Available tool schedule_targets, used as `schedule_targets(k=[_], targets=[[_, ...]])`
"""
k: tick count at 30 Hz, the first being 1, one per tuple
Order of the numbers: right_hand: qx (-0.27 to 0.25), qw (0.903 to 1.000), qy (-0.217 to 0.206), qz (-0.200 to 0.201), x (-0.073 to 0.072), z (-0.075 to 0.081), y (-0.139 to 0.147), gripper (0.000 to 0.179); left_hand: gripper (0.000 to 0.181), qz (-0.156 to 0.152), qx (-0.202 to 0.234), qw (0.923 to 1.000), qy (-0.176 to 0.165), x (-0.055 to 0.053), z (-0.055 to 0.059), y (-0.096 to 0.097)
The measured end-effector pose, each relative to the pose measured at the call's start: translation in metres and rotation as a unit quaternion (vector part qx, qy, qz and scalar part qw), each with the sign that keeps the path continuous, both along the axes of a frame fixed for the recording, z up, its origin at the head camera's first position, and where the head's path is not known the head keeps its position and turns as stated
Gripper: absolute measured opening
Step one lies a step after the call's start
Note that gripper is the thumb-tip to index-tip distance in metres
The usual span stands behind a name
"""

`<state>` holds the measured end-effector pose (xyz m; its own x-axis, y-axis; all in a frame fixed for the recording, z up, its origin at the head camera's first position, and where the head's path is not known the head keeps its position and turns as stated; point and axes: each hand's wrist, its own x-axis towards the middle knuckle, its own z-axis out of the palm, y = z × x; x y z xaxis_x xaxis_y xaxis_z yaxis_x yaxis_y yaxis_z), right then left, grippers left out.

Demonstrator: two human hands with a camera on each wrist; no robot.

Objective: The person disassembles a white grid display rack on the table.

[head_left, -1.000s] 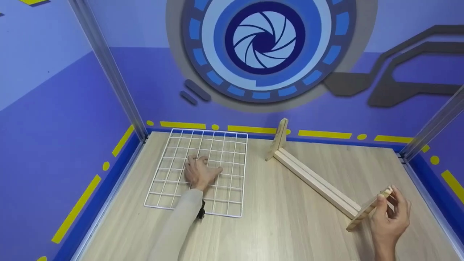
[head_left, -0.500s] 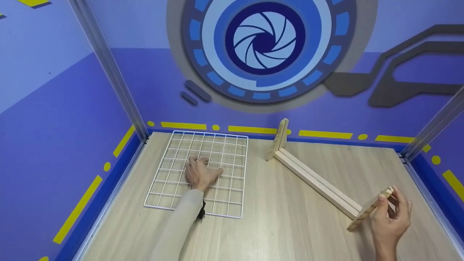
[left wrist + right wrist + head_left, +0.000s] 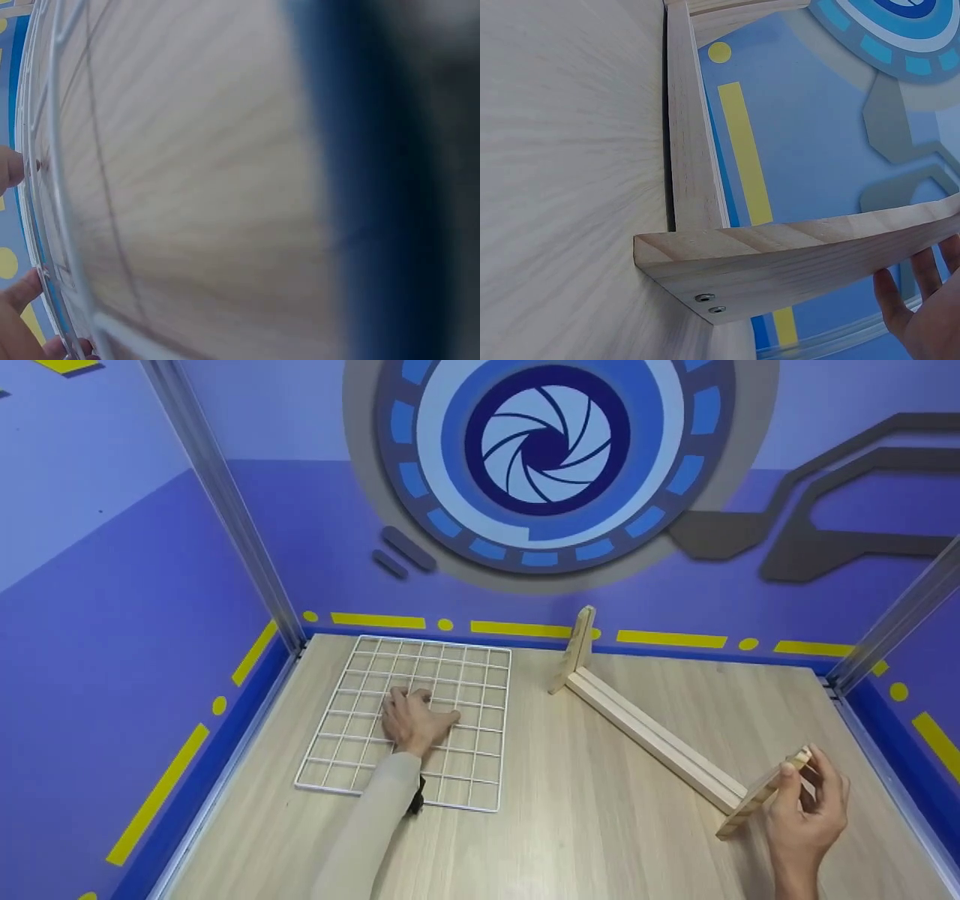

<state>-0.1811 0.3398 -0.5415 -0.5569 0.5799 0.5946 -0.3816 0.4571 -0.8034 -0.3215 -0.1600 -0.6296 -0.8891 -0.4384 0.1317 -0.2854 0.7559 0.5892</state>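
Note:
A white wire grid panel [image 3: 480,750] is at the left of the table, and its wires cast shadows on the wood. My left hand [image 3: 414,720] is over its middle, fingers curled at the wires; in the left wrist view fingertips [image 3: 26,289] meet the wires. To the right is a wooden stand [image 3: 660,739], a long grooved bar joining two upright end boards. My right hand [image 3: 810,810] pinches the top of the near end board [image 3: 795,251] between thumb and fingers. Two screw heads [image 3: 705,298] show on that board's outer face.
The wood-grain table [image 3: 585,825] runs back to a blue printed wall [image 3: 315,532] with yellow dashes. Metal profiles [image 3: 247,525] stand at the corners. The stand's far end board [image 3: 576,649] rises close to the back wall.
The grid's far edge has sunk slightly, and its near edge has barely shifted. My left hand stays on the wires. The right hand and the wooden stand have not visibly moved.

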Motion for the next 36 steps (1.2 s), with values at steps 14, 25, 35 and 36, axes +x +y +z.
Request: schedule_targets(k=[14,25,35,36], targets=[[0.001,1.0000,-0.007,-0.003,0.003,0.002,-0.004,0.042,0.077,-0.012,-0.019,0.9991,-0.036,-0.001,0.003,-0.003],[0.012,0.9999,-0.004,-0.001,-0.002,-0.009,0.005,0.044,0.074,-0.029,-0.042,0.9967,-0.063,-0.003,0.010,-0.003],[0.027,0.9993,-0.027,0.008,-0.006,-0.020,0.021,0.045,0.078,-0.030,-0.053,0.9943,-0.088,0.000,0.015,0.001],[0.028,0.9992,-0.028,0.009,-0.006,-0.020,0.021,0.046,0.078,-0.031,-0.052,0.9942,-0.089,0.001,0.015,0.002]])
